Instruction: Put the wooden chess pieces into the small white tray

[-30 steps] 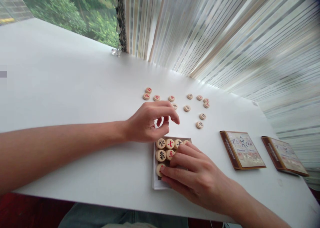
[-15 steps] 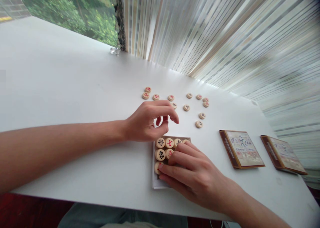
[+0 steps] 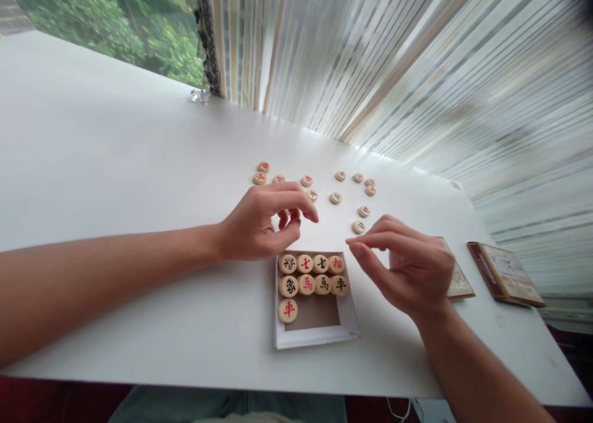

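Several round wooden xiangqi pieces (image 3: pixel 306 284) with red or black characters lie in rows inside a shallow white box (image 3: pixel 317 339), whose brown base shows at the lower right. A single red-marked piece (image 3: pixel 289 310) sits alone in the bottom row. Above the box, my left hand (image 3: pixel 264 222) hangs curled, holding nothing visible. My right hand (image 3: pixel 403 262) is to the right of the box, its fingers apart and touching nothing. Its fingertips are close to a loose piece (image 3: pixel 358 227), one of several scattered pieces (image 3: pixel 336 197) in an arc beyond the box.
Two booklets lie on the white table (image 3: pixel 139 163) at right: one (image 3: pixel 504 273) in full view, the other (image 3: pixel 459 284) partly behind my right hand. A small glass object (image 3: pixel 200 94) stands by a striped curtain (image 3: pixel 370 71) at the far edge.
My right hand has lifted off the box and moved up and right, uncovering the pieces there. The view has swung slightly, and my left hand stays curled above the box.
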